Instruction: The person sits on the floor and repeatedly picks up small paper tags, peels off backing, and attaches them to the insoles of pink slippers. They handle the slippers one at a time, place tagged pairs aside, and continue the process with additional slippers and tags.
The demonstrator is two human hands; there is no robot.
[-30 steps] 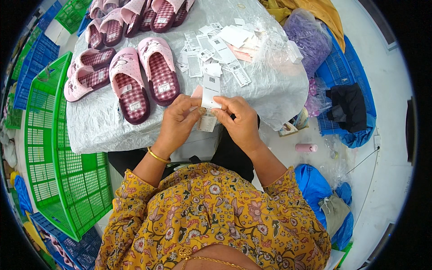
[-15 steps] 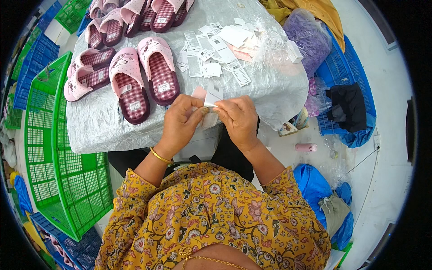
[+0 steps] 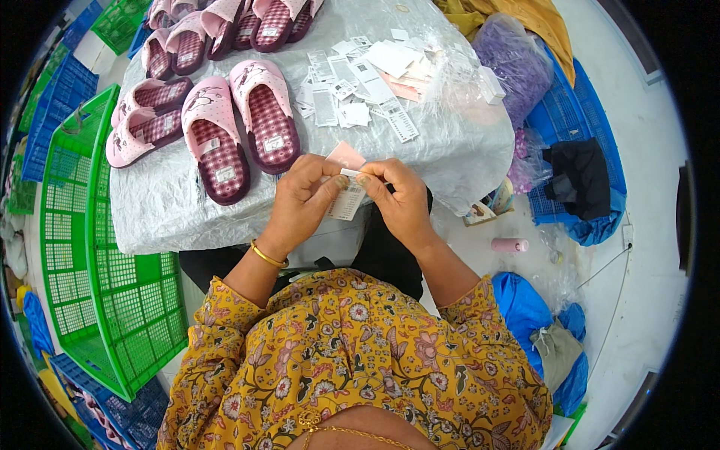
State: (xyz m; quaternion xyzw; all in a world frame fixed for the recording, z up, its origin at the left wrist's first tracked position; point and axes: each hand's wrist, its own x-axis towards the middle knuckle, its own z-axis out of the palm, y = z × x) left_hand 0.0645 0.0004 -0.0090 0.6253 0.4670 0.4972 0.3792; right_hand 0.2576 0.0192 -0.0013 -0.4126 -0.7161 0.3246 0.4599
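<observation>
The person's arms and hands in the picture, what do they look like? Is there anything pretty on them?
Yes! The sleeves are mustard yellow with pinkish, white and dark flowers, and they stop partway down the arms. Above the left hand, a shiny gold-coloured bangle circles the wrist. No bangle shows by the right hand. Neither hand wears a glove.

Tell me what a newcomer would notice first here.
The pink slippers with burgundy checked insoles, grouped on the left of the plastic-covered table, stand out most. Next, at its near edge, the left hand and right hand hold paper tags between them. A bright green plastic crate stands left of the table.
</observation>
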